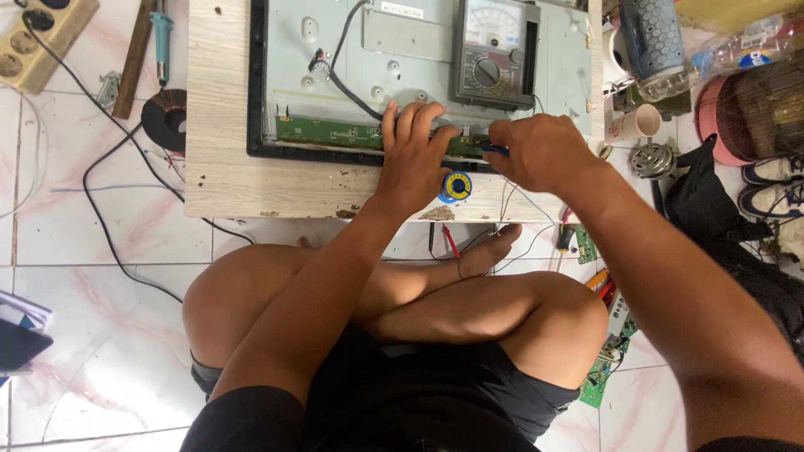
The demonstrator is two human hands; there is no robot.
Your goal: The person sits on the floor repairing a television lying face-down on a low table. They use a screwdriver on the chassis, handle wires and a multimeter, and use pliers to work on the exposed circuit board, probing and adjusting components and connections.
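So, left hand (414,155): fingers spread flat on the green circuit strip (335,132) – gripping nothing.
Right hand (540,151): closed around a blue-handled tool (494,151), tip at the strip.
Strip: along the near edge of the panel's metal back (419,67) – on the wooden table (218,125).

Person seen from above. Both forearms bare from elbow to wrist; no watch, bracelet or ring visible. Left hand (412,155) and right hand (540,151) ungloved, fingers (419,117) uncovered. Black shorts of soft fabric (419,393) cover the lap, with a hem line across each thigh. Legs bare below the shorts. One bare foot (490,251) shows, without sock or shoe.
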